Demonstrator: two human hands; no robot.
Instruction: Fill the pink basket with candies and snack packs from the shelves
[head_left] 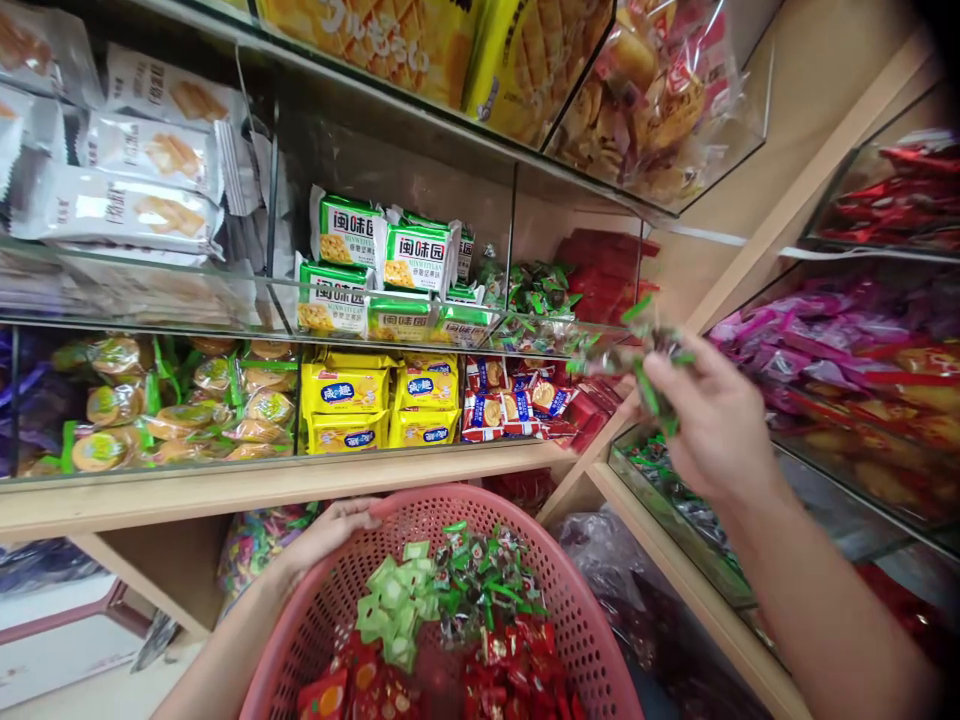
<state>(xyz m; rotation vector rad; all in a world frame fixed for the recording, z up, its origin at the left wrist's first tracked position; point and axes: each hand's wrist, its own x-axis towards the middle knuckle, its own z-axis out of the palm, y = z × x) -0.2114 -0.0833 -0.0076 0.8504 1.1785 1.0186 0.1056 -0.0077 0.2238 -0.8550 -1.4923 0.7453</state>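
Note:
My left hand [337, 532] grips the far left rim of a pink perforated plastic basket [596, 615]. Inside the basket lie green-and-clear wrapped candies [487, 575], pale green packets [397, 605] and red packets [517, 670]. My right hand [705, 410] is raised to the right of the basket, its fingers closed on several green-and-clear wrapped candies [652, 375], slightly blurred. More candies of that look [540, 290] lie in a glass-fronted shelf compartment beyond this hand.
Glass-fronted shelves hold green-and-white snack packets [416, 255], yellow packets [345, 390], white-wrapped pastries [150, 155] and round biscuits [112, 405]. A wooden shelf edge [225, 495] runs just behind the basket. Side shelves on the right hold pink-wrapped sweets [795, 335].

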